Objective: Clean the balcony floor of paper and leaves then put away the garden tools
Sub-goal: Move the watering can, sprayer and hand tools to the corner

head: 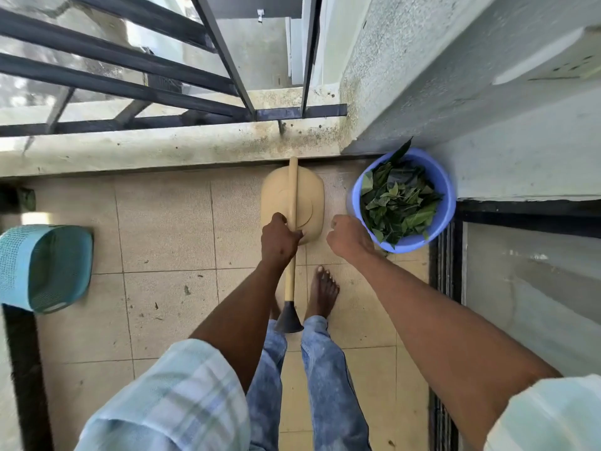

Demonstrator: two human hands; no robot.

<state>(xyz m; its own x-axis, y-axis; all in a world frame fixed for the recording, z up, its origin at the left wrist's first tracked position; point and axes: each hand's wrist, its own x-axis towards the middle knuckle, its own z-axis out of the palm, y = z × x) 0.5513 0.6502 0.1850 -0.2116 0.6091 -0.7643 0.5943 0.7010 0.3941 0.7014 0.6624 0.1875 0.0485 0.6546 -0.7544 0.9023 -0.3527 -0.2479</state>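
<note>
left foot (275, 309) behind watering can (292, 203)

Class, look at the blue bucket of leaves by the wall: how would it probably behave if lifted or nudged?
The blue bucket likely lifts easily, since it holds only loose leaves. Its thin plastic wall may flex. Nudged, it should slide on the smooth floor tiles, perhaps shedding leaves.

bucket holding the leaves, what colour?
Light blue, almost periwinkle: the round plastic bucket of green leaves, beside the right hand. Head view shows it best.
</note>
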